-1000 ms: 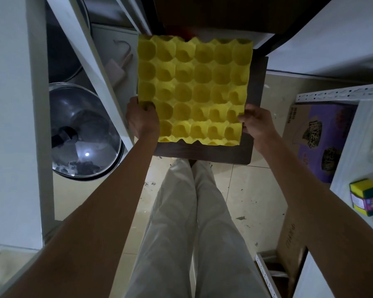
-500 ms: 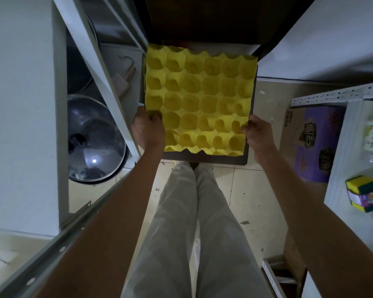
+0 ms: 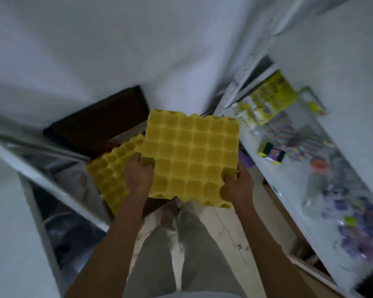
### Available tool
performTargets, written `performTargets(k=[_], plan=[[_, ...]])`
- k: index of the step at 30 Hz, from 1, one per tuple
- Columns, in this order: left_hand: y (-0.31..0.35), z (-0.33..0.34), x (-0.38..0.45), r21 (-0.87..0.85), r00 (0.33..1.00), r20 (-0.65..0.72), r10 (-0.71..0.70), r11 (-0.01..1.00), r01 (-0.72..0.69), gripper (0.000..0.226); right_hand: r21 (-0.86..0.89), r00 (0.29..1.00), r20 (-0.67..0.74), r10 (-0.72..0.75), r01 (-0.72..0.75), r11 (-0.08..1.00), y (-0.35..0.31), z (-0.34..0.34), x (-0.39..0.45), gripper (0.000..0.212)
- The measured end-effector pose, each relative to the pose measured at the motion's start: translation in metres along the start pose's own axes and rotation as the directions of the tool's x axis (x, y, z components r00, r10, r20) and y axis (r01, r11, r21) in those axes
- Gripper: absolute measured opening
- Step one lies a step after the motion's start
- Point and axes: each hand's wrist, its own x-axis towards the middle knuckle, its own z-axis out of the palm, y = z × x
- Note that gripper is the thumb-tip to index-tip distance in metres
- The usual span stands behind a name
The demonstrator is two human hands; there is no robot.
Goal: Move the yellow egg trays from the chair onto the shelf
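- A yellow egg tray (image 3: pixel 190 155) is being held up at the centre of the frame, cups facing up, tilted slightly.
- The tray's near left edge is being gripped by the left hand (image 3: pixel 139 173); the fingers are being curled tightly over the rim, thumb on top.
- The tray's near right corner is being clamped by the right hand (image 3: pixel 238 183), fingers closed round the edge.
- A second yellow egg tray (image 3: pixel 112 173) is being left lower down, to the left of centre, partly hidden under the held tray and the left forearm. It is lying on a dark brown chair (image 3: pixel 99 123), whose back shows at the upper left of centre.
- A white shelf (image 3: pixel 289 190) is being seen along the right side of the frame, just beside the held tray's right edge. Packets are lying on it, among them a yellow-green box (image 3: pixel 271 95) at the upper right and a small sponge pack (image 3: pixel 271 152) below it; the rest is blurred.
- Pale trouser legs (image 3: pixel 181 244) are showing at the lower centre, above a tiled floor (image 3: pixel 230 224).
- A white frame bar (image 3: pixel 41 168) is crossing the left side of the frame; what lies behind it cannot be told.
- The whole picture is being smeared by motion.
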Motion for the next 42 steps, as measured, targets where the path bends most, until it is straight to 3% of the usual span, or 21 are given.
performTargets(k=[3,5,9,12,16,21,24,32,38,42], plan=[[0.053,0.009,-0.029,0.034,0.98,0.144,0.137,0.989,-0.143,0.016,0.112,0.982,-0.166,0.085,-0.066,0.992,0.008,-0.068,-0.038,0.02],[0.086,0.014,-0.051,0.038,0.949,0.224,0.221,0.971,-0.235,0.018,0.173,0.959,-0.248,0.134,-0.092,0.981,0.015,-0.106,-0.063,0.031],[0.145,0.027,-0.091,0.042,0.844,0.37,0.387,0.901,-0.432,0.006,0.304,0.901,-0.365,0.235,-0.123,0.945,0.029,-0.164,-0.103,0.032],[0.185,0.037,-0.119,0.042,0.76,0.431,0.487,0.83,-0.556,0.003,0.408,0.858,-0.42,0.295,-0.112,0.906,0.041,-0.199,-0.116,0.021],[0.237,0.06,-0.154,-0.029,0.72,0.473,0.508,0.825,-0.564,0.015,0.472,0.818,-0.452,0.356,-0.119,0.873,0.053,-0.243,-0.116,0.004],[0.276,0.095,-0.173,-0.053,0.706,0.444,0.552,0.803,-0.594,0.009,0.419,0.778,-0.531,0.335,-0.103,0.902,0.064,-0.279,-0.088,0.01],[0.29,0.103,-0.175,-0.013,0.734,0.392,0.555,0.801,-0.599,0.008,0.396,0.762,-0.553,0.335,-0.114,0.911,0.064,-0.289,-0.068,0.014],[0.339,0.126,-0.146,-0.002,0.772,0.279,0.571,0.804,-0.594,0.027,0.546,0.722,-0.601,0.343,0.057,0.836,0.039,-0.299,-0.006,0.009],[0.409,0.165,-0.098,-0.026,0.72,0.325,0.614,0.766,-0.642,0.029,0.592,0.684,-0.613,0.395,0.067,0.803,0.01,-0.313,0.059,0.013],[0.466,0.201,-0.055,-0.034,0.645,0.358,0.675,0.7,-0.713,0.031,0.568,0.634,-0.643,0.429,0.019,0.823,-0.014,-0.319,0.119,0.018]])
